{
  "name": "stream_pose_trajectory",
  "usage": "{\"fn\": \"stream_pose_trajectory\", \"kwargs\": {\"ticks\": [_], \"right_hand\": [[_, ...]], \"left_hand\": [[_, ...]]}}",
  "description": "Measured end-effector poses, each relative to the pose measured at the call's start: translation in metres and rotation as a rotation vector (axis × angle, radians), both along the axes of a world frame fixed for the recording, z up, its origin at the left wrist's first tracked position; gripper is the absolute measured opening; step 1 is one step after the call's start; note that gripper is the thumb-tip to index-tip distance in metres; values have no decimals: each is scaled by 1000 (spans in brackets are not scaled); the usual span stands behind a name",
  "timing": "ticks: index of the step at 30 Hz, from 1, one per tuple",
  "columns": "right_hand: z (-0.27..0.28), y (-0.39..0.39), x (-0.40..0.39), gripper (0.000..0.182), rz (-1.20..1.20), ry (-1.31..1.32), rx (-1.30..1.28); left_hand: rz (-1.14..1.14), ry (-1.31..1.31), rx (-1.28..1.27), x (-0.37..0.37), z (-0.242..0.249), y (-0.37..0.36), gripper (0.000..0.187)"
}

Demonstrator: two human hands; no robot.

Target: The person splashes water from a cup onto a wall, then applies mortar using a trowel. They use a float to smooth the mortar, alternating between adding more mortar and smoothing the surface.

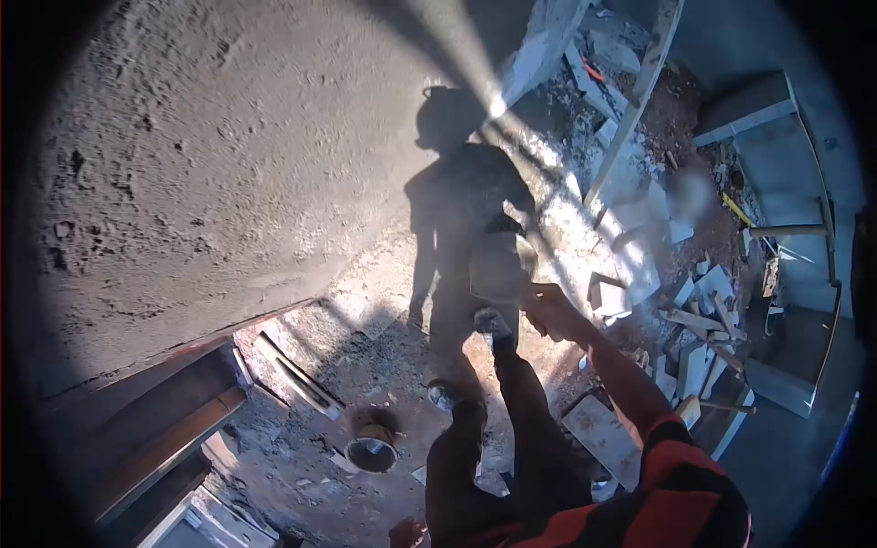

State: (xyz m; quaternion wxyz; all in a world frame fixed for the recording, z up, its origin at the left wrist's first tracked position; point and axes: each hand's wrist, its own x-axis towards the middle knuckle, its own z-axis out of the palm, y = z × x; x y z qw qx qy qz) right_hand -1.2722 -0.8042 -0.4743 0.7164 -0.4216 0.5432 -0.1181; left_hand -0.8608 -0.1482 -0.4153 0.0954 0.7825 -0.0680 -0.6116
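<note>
Grey plate out front, rubble all over

So the biggest thing here is the rough plastered wall (183, 183), filling the far left. Dirt floor (388, 379) runs below it, littered with broken bits, mostly on the right. A person's shadow (457, 173) falls across wall and floor, since the light comes from behind. Far right, a long plank (630, 119) slants over the debris, probably just propped out of the walkway.

Near left, a bucket (375, 431) sits just beside the feet, I'd guess to be within easy reach. The flat grey plate (498, 263) is mid-scene, in front of the legs; might be a plastering float, too blurry to swear to it. The right hand (552, 312) has its fingers curled at the plate's near right corner, seemingly gripping it at arm's length to keep it off the body. Left hand (407, 532) barely shows at the near edge, so can't tell if it's pinching anything.
</note>
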Motion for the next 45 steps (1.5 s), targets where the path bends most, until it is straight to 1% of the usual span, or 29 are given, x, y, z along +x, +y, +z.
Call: {"fn": "stream_pose_trajectory", "kwargs": {"ticks": [2,4,5,6,8,11,13,14,15,16,18,21,24,25,26,27,28,29,30,32,35,37,38,39,40,41,42,43,45], "right_hand": [[94,-9,28,19,-206,-199,-38],[239,-35,54,10,-326,-677,52],[295,-49,62,8,-321,-690,-51],[374,-57,72,12,-423,-743,-76],[471,-88,73,38,-445,-922,-410],[655,-107,75,45,-690,-900,-876],[750,-129,59,32,-817,-886,-1238],[800,-131,55,18,-982,-787,-1363],[864,-176,23,19,-1252,-348,-1840],[899,-188,5,24,-1512,47,-1969],[955,-200,-8,26,-1840,282,-2015],[1008,-224,-7,23,-2049,361,-2030],[1041,-249,65,23,-1958,272,-1903],[1047,-290,98,24,-1777,253,-1975],[1042,-313,143,29,-1377,350,-1889],[1015,-300,188,32,-913,369,-2012],[970,-271,235,32,-576,331,-2091],[903,-256,275,23,-290,51,-2317],[834,-220,306,21,-64,-111,-2309],[666,-123,340,19,251,-295,-1993],[447,11,301,22,463,-373,-1272],[310,78,248,23,503,-76,-824],[188,109,220,24,509,-116,-732],[200,126,205,26,487,-48,-753],[178,129,168,26,471,102,-800],[114,146,128,29,591,339,-806],[123,150,69,32,394,517,-640],[81,139,37,35,615,692,-488],[32,102,-8,31,711,807,-393]], "left_hand": [[-85,-50,-165,20,2,-94,20],[-107,-105,-335,42,22,-175,21],[-110,-131,-412,53,34,-207,21],[-112,-160,-489,65,56,-243,21],[-107,-215,-625,85,98,-296,22],[-86,-287,-778,107,158,-347,23],[-66,-317,-832,113,188,-362,24],[-54,-327,-854,115,200,-366,25],[-38,-335,-873,116,211,-371,25],[-29,-339,-885,118,217,-375,26],[-7,-341,-903,119,224,-381,27],[20,-344,-910,120,231,-381,28],[63,-346,-901,115,233,-371,30],[75,-345,-890,113,232,-366,30],[82,-340,-875,109,229,-355,31],[89,-334,-868,106,225,-350,31],[92,-327,-858,103,219,-343,32],[95,-318,-842,100,211,-330,32],[96,-302,-826,94,200,-318,33],[94,-263,-763,82,177,-280,34],[63,-165,-585,54,138,-201,36],[19,-92,-419,28,126,-138,37],[-10,-53,-325,12,125,-113,37],[-32,-18,-261,-2,124,-97,38],[-55,9,-200,-16,126,-80,39],[-74,38,-110,-31,133,-58,39],[-81,64,2,-43,156,-47,40],[-79,75,71,-54,163,-46,40],[-64,89,194,-72,162,-45,42]]}}
